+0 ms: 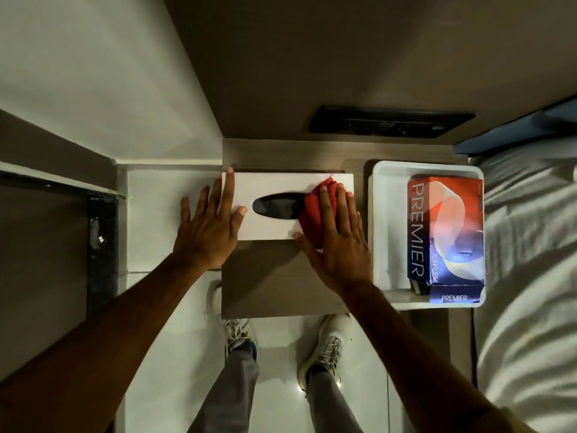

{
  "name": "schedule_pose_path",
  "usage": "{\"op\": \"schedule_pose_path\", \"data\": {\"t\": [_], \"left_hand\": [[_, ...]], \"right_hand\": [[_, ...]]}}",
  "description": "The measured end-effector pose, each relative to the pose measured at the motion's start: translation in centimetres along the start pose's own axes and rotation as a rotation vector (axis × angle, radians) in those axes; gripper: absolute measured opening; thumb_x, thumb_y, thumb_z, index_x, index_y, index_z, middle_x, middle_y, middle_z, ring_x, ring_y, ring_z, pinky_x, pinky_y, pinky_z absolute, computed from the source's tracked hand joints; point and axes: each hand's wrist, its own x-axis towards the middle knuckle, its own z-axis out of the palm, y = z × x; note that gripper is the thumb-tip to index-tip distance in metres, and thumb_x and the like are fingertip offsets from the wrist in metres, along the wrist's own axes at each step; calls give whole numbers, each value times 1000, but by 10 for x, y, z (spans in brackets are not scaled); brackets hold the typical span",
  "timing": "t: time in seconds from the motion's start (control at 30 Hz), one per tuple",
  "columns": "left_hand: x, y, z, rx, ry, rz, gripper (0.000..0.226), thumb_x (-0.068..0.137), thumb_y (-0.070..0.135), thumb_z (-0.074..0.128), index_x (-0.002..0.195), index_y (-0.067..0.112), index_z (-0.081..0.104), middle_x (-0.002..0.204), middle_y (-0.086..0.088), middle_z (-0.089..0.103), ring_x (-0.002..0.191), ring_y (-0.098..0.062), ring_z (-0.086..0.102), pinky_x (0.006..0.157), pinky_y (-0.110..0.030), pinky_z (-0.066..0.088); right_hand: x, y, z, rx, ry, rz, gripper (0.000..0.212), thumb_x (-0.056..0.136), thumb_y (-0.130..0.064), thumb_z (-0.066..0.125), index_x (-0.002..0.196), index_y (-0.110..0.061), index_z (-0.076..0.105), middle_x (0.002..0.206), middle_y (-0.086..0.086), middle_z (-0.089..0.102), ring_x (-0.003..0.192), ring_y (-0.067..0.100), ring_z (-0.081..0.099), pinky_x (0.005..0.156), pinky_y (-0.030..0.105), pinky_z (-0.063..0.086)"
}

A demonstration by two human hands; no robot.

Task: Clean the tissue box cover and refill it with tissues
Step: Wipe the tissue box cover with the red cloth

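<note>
A white tissue box cover (274,185) with a dark oval slot lies on a small wooden bedside table (268,285). My left hand (207,226) rests flat on the cover's left end, fingers spread. My right hand (338,242) presses a red cloth (312,210) flat onto the cover's right end, next to the slot. A red and blue PREMIER tissue pack (446,232) lies in a white tray (379,226) to the right of the cover.
A bed with white sheets (530,276) borders the table on the right. A dark socket panel (390,123) sits on the wall behind the table. My feet in white shoes (327,345) stand on the pale floor below the table's front edge.
</note>
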Motion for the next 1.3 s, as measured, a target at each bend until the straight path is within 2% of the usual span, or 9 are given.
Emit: {"op": "schedule_pose_path", "data": {"t": [0.33,0.4,0.5,0.63,0.77,0.87,0.97,1.13,1.3], "left_hand": [[-5,10,-4,149,43,-40,70,96,65,2,158,34,-12,167,-14,14,149,-44,23,118,-67,10],[-6,14,-8,179,45,-50,72,94,66,2,158,34,-10,167,-15,14,149,-46,23,119,-67,9],[-10,22,-10,189,76,-68,72,97,63,8,160,30,-4,166,-18,15,148,-47,25,118,-66,12],[-18,40,-2,82,127,-78,67,102,44,27,160,17,5,163,-23,23,143,-48,34,113,-66,31],[-25,55,7,-91,165,-139,65,105,38,30,160,19,0,159,-26,28,120,-53,56,93,-60,53],[-28,61,11,-140,185,-192,65,106,39,29,160,25,-3,158,-26,29,115,-52,58,89,-60,52],[-28,63,11,-179,181,-228,66,105,41,32,159,30,-5,156,-25,30,115,-52,58,88,-60,52],[-28,66,11,-344,183,-293,76,100,47,46,159,35,-1,150,-22,37,116,-50,57,86,-59,53],[-14,74,8,-549,199,-549,97,88,52,65,159,24,6,159,-19,30,135,-51,42,102,-60,44]], "right_hand": [[-25,6,-25,44,-149,10,81,105,-31,48,163,-32,-8,173,-2,-10,160,26,-3,122,55,33],[-36,13,-39,118,-181,42,80,103,-28,52,163,-35,-1,173,-1,5,156,30,23,110,56,48],[-61,33,-63,379,-26,186,68,101,-38,56,157,-32,18,142,8,60,108,34,70,81,48,60],[-81,74,-73,350,182,349,64,100,-26,59,149,-5,22,125,18,65,102,45,68,76,49,55],[-71,97,-52,297,181,433,52,100,-24,56,142,-9,29,127,13,62,109,40,66,72,38,49],[-66,102,-27,177,86,432,70,105,-39,49,159,-7,19,168,14,26,149,35,38,105,48,48],[-70,104,-12,75,15,401,56,107,-41,40,154,-12,33,173,12,8,155,34,26,118,49,37],[-90,104,-29,42,30,299,51,106,-41,40,154,-26,40,171,9,18,153,36,27,119,51,37],[-66,65,-57,255,252,194,45,103,-43,42,136,-15,54,136,9,56,122,27,57,93,43,57]]}}
